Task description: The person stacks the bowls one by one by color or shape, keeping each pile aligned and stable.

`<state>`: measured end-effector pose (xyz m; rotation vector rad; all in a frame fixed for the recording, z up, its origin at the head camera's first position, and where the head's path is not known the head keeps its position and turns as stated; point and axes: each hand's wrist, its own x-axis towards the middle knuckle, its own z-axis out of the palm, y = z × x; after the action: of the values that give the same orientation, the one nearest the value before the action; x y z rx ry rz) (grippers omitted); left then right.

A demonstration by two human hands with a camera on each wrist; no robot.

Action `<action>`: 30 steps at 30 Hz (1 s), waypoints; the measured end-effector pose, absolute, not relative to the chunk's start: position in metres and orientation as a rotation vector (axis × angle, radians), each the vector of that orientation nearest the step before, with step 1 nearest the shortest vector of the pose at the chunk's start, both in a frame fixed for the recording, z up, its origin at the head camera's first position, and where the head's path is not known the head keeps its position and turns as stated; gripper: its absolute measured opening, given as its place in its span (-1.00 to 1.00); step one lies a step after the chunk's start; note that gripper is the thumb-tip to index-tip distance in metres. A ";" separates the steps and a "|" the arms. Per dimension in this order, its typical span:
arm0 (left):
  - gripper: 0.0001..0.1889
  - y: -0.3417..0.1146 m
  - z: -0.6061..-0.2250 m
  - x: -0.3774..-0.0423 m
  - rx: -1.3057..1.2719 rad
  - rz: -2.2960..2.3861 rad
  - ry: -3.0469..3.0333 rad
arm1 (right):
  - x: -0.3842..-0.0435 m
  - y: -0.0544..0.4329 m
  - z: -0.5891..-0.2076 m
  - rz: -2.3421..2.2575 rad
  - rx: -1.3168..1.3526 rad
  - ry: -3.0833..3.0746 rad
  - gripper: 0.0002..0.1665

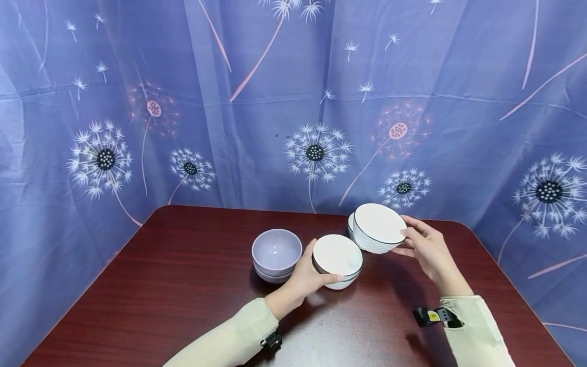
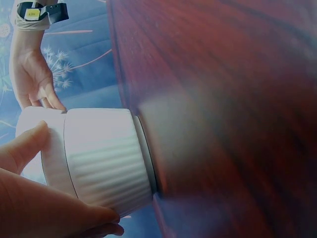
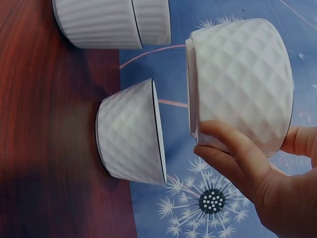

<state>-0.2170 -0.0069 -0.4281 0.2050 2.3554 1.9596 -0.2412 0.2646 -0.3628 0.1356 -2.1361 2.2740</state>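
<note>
My right hand (image 1: 433, 257) holds a white bowl (image 1: 378, 227) with a dark rim up above the table, thumb and fingers pinching its right side. Raised diamonds cover its outside in the right wrist view. A matching diamond-textured bowl (image 3: 130, 134) stands upright on the table, mostly hidden behind the raised one in the head view. My left hand (image 1: 304, 279) grips two nested white bowls (image 1: 337, 255) with dark rims; vertical ribs show on the lower one (image 2: 106, 153) in the left wrist view. The ribbed stack is upright, left of the diamond bowls.
Two nested lavender bowls (image 1: 276, 250) stand just left of my left hand. The dark red wooden table (image 1: 160, 285) ends at a blue curtain (image 1: 257, 127) with dandelion prints, which hangs behind and at both sides.
</note>
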 end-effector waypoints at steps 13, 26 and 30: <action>0.13 -0.008 -0.428 -0.216 0.219 1.967 2.345 | -0.244 0.246 -0.362 2.253 0.200 -2.195 -0.38; 0.12 -0.008 -0.428 -0.217 0.230 1.961 2.335 | -0.244 0.228 -0.360 2.233 0.232 -2.268 -0.36; 0.11 -0.008 -0.428 -0.218 0.253 1.975 2.331 | -0.243 0.223 -0.361 2.210 0.239 -2.311 -0.35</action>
<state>-0.2176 -0.0080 -0.4282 0.2533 2.3311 1.9753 -0.2433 0.2233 -0.3611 0.2388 -2.3107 2.2104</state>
